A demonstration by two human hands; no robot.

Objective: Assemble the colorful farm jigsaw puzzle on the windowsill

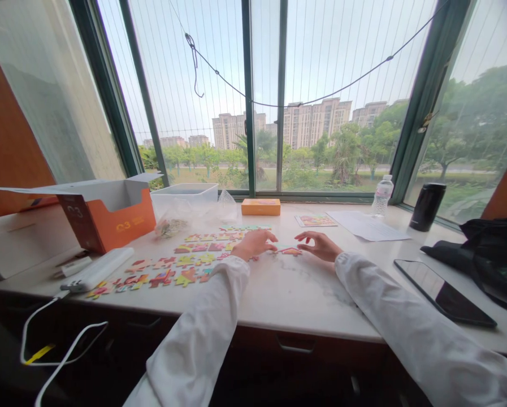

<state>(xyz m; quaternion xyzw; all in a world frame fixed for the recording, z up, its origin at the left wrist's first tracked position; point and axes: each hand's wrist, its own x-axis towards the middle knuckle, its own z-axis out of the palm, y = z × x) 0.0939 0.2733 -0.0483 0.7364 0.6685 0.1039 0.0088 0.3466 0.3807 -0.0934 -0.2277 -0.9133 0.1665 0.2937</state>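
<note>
Several jigsaw pieces with red and pink print lie joined in a short strip on the white tabletop between my hands. My left hand hovers just left of this strip, its fingers curved and slightly apart, with nothing visible in them. On the right, my right hand is by the strip's other end, thumb and fingers spread; whether its fingertips touch the pieces I cannot tell. Rows of loose jigsaw pieces spread out to the left of my left hand, partly hidden behind it. A small printed picture card lies beyond my right hand.
An orange box stands near the window. At left are a larger open orange box, a clear plastic tub, plastic bags and a white power strip. Rightward are paper, a bottle, a black tumbler and a tablet.
</note>
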